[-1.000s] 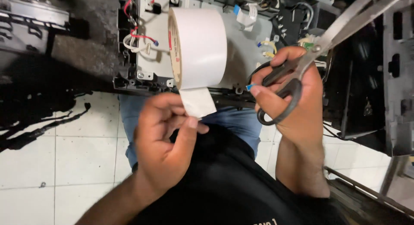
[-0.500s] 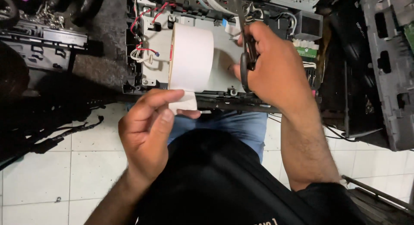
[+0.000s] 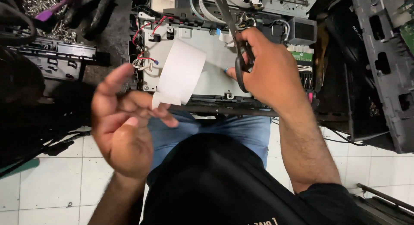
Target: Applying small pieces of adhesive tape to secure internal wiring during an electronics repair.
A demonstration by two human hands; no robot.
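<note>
White tape strip hangs mid-frame, its lower end pinched by the half-open left hand; the right hand grips black scissors beside its right edge.

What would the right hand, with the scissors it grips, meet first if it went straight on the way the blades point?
Probably the white cables atop the opened grey metal machine; depth is unclear.

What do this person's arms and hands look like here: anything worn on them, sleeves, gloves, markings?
Both arms are bare from the wrist up to the edge of a short black sleeve, part of a black top. The left hand and right hand wear no gloves, and no rings, watch or wristband show. One fingernail on the right hand looks blue. No markings are visible on either forearm.
</note>
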